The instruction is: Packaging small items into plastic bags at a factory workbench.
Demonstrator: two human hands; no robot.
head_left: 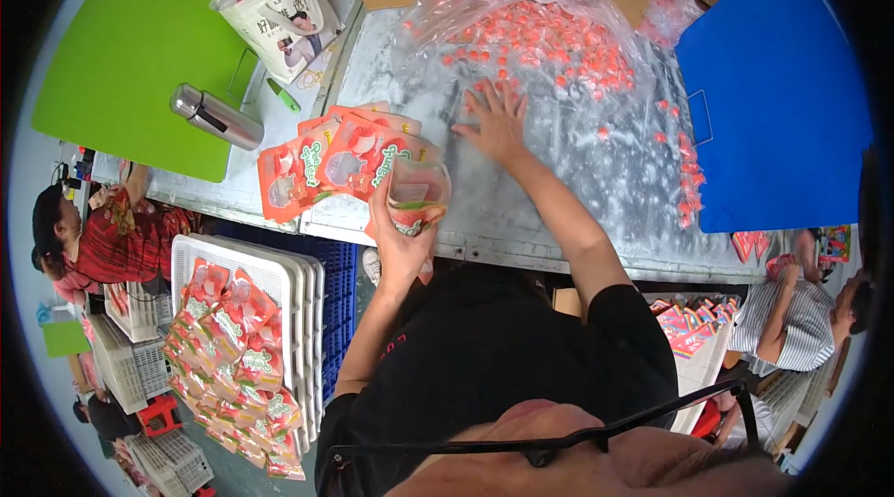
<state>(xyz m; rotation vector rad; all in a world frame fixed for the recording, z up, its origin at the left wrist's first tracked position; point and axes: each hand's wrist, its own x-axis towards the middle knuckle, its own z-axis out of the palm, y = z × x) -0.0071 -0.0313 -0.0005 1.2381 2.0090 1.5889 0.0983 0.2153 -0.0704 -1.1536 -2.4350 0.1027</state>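
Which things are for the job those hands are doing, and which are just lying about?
Looks part of the job:
pouch held in the left hand
small red pieces near the right hand
flat pouches beside the held one

Probably just lying about:
steel flask
white tote bag
green-handled knife

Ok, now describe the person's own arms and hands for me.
The left hand and right hand are both ungloved, with nothing visible worn at either wrist. The forearms are uncovered too, below short black sleeves with no markings that I can make out.
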